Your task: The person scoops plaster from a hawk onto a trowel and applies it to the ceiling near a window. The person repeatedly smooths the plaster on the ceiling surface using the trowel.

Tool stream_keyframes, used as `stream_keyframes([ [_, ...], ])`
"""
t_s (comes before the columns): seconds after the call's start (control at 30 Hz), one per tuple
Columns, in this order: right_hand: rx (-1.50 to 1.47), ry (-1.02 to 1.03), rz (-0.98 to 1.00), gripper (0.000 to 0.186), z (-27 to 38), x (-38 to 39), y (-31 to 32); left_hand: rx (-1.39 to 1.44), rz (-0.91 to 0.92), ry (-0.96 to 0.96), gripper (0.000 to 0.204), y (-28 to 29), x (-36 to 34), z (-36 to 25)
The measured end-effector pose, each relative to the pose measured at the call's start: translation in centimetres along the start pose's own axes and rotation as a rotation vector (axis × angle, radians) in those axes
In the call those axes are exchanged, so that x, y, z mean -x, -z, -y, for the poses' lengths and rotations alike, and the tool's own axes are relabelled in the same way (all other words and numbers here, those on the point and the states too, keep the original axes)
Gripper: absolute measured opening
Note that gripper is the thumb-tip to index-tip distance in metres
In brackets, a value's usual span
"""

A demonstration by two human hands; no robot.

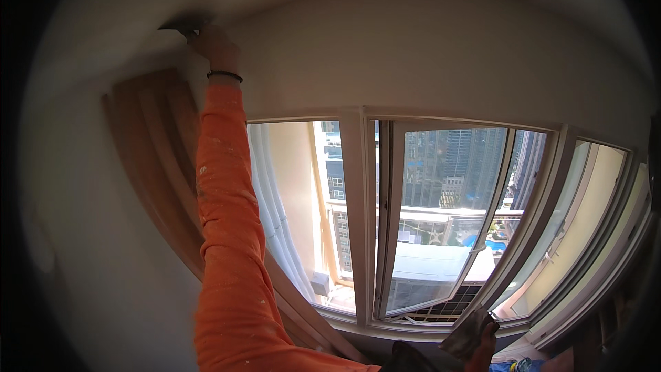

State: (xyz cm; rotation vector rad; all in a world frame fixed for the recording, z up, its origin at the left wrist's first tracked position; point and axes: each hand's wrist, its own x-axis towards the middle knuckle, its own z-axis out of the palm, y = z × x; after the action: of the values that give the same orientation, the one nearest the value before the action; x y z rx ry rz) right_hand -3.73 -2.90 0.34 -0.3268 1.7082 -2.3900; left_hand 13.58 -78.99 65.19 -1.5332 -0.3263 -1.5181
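My left hand [215,45] is raised to the top of the wall, where it meets the ceiling. It grips a small dark flat tool [180,27] pressed against the white surface. The arm wears an orange sleeve speckled with pale spots and a dark band at the wrist. Low in the picture, my right hand [485,353] holds a grey flat object [469,334] near the window sill; I cannot tell what kind of object it is.
A wide white-framed window [361,220] curves across the wall, with one sash [441,220] swung open. A white sheer curtain [275,213] and a tan drape [162,158] hang at its left. Tall buildings show outside.
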Motion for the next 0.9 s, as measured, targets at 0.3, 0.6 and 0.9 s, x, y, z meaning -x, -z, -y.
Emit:
stream_keyframes([
  [0.3, -0.167, -0.043, -0.151, 0.062, 2.4, 1.9, 7.4, -1.204, -0.086, -0.451, 0.041, -16.1, 22.3, 31.6],
  [0.6, -0.339, -0.073, -0.154, 0.061, 4.1, 0.5, 11.3, -1.164, -0.059, -0.24, 0.027, -22.7, 38.2, 44.2],
  [0.9, -0.896, -0.469, 0.157, 0.05, 2.9, -1.2, 7.9, -1.206, 0.595, 0.797, 0.044, -30.4, 70.6, 23.4],
])
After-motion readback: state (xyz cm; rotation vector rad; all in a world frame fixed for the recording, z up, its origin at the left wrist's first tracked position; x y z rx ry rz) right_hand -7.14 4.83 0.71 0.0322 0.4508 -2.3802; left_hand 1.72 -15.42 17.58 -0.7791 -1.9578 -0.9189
